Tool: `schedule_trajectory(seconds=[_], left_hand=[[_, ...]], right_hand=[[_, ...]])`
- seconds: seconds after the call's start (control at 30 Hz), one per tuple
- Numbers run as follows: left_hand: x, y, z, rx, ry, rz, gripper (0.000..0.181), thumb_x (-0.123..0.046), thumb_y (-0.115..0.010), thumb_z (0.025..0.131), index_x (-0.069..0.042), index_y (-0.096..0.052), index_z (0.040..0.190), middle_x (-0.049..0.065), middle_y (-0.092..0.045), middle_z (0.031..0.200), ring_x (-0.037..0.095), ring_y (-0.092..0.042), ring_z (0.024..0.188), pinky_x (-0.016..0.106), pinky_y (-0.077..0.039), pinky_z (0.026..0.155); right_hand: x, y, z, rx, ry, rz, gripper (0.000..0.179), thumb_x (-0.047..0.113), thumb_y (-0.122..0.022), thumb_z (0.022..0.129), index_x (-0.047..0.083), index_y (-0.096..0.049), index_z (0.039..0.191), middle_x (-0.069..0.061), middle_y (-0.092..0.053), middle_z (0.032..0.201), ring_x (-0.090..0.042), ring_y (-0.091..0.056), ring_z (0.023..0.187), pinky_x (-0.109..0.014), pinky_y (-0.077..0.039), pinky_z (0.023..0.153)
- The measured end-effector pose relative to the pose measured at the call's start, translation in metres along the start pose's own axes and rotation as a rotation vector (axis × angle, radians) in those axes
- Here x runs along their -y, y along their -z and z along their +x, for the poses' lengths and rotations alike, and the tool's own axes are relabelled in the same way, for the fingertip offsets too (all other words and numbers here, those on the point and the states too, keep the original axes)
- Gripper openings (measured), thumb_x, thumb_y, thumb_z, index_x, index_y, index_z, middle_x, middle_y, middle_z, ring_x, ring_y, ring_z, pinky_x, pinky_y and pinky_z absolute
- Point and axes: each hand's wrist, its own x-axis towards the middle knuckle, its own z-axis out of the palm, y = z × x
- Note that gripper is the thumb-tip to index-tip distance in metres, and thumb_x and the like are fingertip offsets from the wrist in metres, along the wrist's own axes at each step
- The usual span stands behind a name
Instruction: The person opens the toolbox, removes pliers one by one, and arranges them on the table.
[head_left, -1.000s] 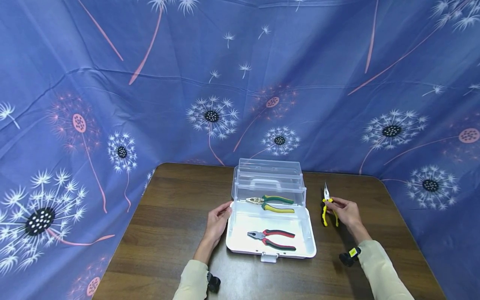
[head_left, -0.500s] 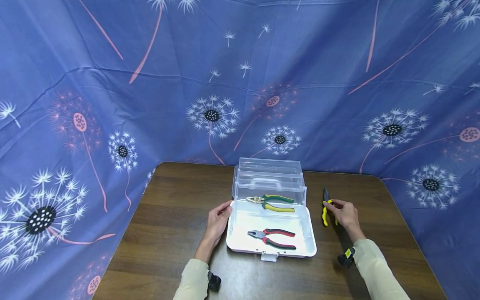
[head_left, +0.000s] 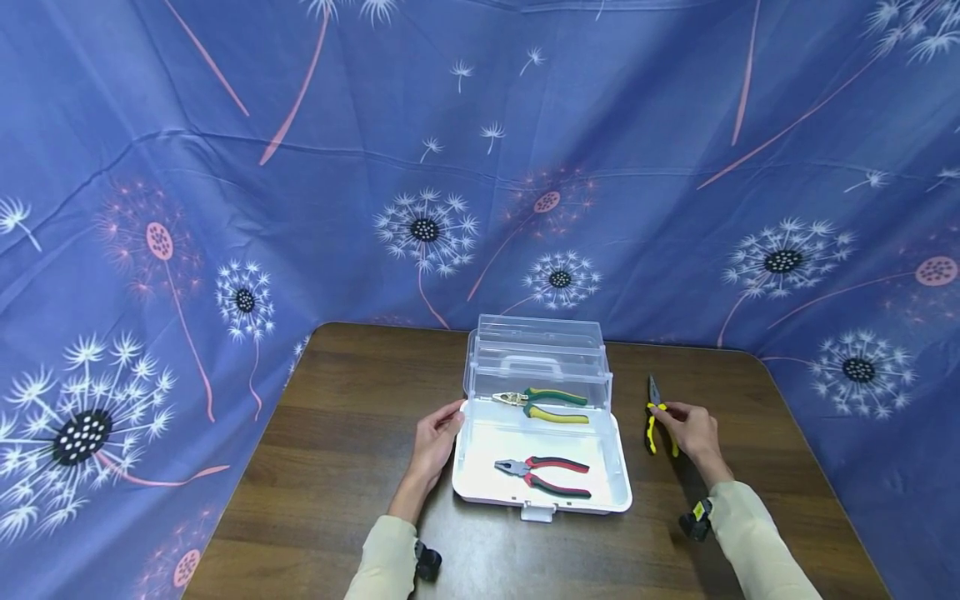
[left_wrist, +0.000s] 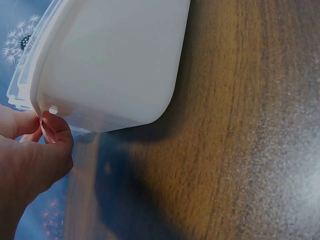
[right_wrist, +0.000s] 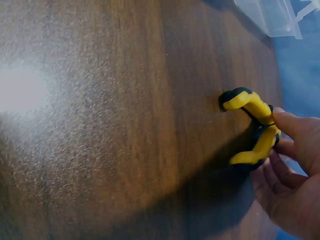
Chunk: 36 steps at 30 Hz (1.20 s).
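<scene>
A white toolbox (head_left: 468, 492) with its clear lid (head_left: 540, 333) raised stands mid-table. My left hand (head_left: 435, 442) pinches the rim at its left side, thumb and fingers meeting there in the left wrist view. To the right of the box, my right hand (head_left: 692, 429) pinches long-nose pliers (head_left: 651, 421) with yellow and black handles. Their jaws point toward the back of the table, and the handles are spread in the right wrist view. Inside the box lie pliers with red and black handles (head_left: 558, 463) and, behind them, pliers with green and yellow handles (head_left: 555, 414).
The brown wooden table (head_left: 337, 467) surrounds the box. A blue cloth (head_left: 337, 208) printed with dandelions hangs behind the table and along its sides. At the box's front edge sits a white latch (head_left: 537, 514).
The long-nose pliers have tilted slightly in my right hand, their jaws now looking darker, and that wrist has shifted a little left. My left hand stays at the toolbox rim.
</scene>
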Motion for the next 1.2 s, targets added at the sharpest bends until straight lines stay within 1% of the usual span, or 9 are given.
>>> schedule_trajectory(seconds=[0.13, 0.2, 0.23, 0.33, 0.5, 0.67, 0.9, 1.07, 1.2], left_hand=[[0.0, 0.0, -0.001, -0.003, 0.001, 0.01, 0.033, -0.007, -0.06, 0.104, 0.007, -0.064, 0.133, 0.023, -0.066, 0.13, 0.021, -0.064, 0.109, 0.02, -0.05, 0.087], [-0.001, 0.0, -0.002, -0.005, -0.001, 0.012, 0.033, -0.006, -0.059, 0.104, 0.008, -0.063, 0.133, 0.024, -0.065, 0.13, 0.025, -0.064, 0.111, 0.019, -0.05, 0.087], [-0.005, -0.001, -0.004, -0.005, 0.0, 0.01, 0.032, -0.005, -0.059, 0.104, 0.009, -0.063, 0.132, 0.025, -0.065, 0.13, 0.027, -0.063, 0.111, 0.019, -0.05, 0.086], [-0.005, 0.0, -0.004, 0.002, -0.003, 0.003, 0.032, -0.003, -0.057, 0.104, 0.012, -0.061, 0.132, 0.028, -0.065, 0.129, 0.03, -0.063, 0.111, 0.019, -0.05, 0.084], [0.0, 0.003, -0.002, -0.002, -0.007, -0.019, 0.033, -0.005, -0.059, 0.104, 0.011, -0.062, 0.133, 0.027, -0.066, 0.127, 0.023, -0.064, 0.106, 0.02, -0.052, 0.083], [0.002, 0.003, -0.001, -0.011, -0.013, -0.025, 0.032, -0.004, -0.059, 0.103, 0.01, -0.063, 0.132, 0.027, -0.067, 0.125, 0.017, -0.064, 0.102, 0.019, -0.052, 0.082], [0.002, 0.001, 0.001, -0.015, -0.011, -0.032, 0.032, -0.004, -0.06, 0.102, 0.009, -0.064, 0.131, 0.025, -0.067, 0.126, 0.014, -0.063, 0.1, 0.018, -0.05, 0.084], [0.001, 0.0, 0.0, -0.016, -0.022, -0.021, 0.032, -0.004, -0.061, 0.102, 0.009, -0.064, 0.131, 0.025, -0.067, 0.127, 0.012, -0.063, 0.101, 0.018, -0.05, 0.085], [0.001, 0.0, 0.0, -0.017, -0.032, -0.018, 0.032, -0.004, -0.061, 0.102, 0.01, -0.064, 0.13, 0.025, -0.066, 0.127, 0.01, -0.062, 0.101, 0.017, -0.05, 0.086]], right_hand=[[0.001, 0.002, -0.002, -0.018, 0.049, -0.033, 0.044, 0.028, -0.072, 0.097, -0.011, -0.068, 0.118, -0.03, -0.07, 0.111, -0.047, -0.063, 0.104, -0.056, -0.049, 0.087], [0.001, 0.002, -0.002, -0.025, 0.075, -0.05, 0.041, 0.025, -0.073, 0.096, -0.011, -0.069, 0.116, -0.027, -0.072, 0.106, -0.045, -0.065, 0.099, -0.051, -0.05, 0.082], [0.002, 0.003, -0.003, -0.027, 0.083, -0.056, 0.041, 0.025, -0.073, 0.096, -0.011, -0.07, 0.115, -0.027, -0.073, 0.104, -0.044, -0.065, 0.097, -0.05, -0.05, 0.081], [0.004, 0.004, -0.004, -0.031, 0.093, -0.059, 0.037, 0.023, -0.071, 0.097, -0.011, -0.07, 0.113, -0.024, -0.073, 0.1, -0.041, -0.066, 0.095, -0.047, -0.049, 0.079], [0.016, 0.012, -0.008, -0.018, 0.088, -0.012, 0.036, 0.023, -0.066, 0.101, -0.009, -0.068, 0.117, -0.024, -0.073, 0.105, -0.042, -0.068, 0.1, -0.042, -0.054, 0.077], [0.033, 0.021, -0.014, -0.05, 0.14, 0.026, 0.034, 0.024, -0.067, 0.101, -0.005, -0.069, 0.117, -0.021, -0.074, 0.105, -0.035, -0.068, 0.096, -0.031, -0.051, 0.073], [0.06, 0.034, -0.025, -0.059, 0.196, 0.053, 0.037, 0.033, -0.063, 0.103, -0.001, -0.069, 0.12, -0.019, -0.072, 0.108, -0.034, -0.065, 0.101, -0.032, -0.05, 0.079], [0.079, 0.038, -0.034, -0.041, 0.229, 0.1, 0.038, 0.035, -0.063, 0.103, 0.001, -0.068, 0.121, -0.019, -0.071, 0.113, -0.032, -0.065, 0.104, -0.021, -0.049, 0.081], [0.094, 0.036, -0.04, -0.036, 0.275, 0.142, 0.036, 0.032, -0.065, 0.103, 0.002, -0.069, 0.12, -0.017, -0.071, 0.112, -0.025, -0.065, 0.102, -0.013, -0.046, 0.082]])
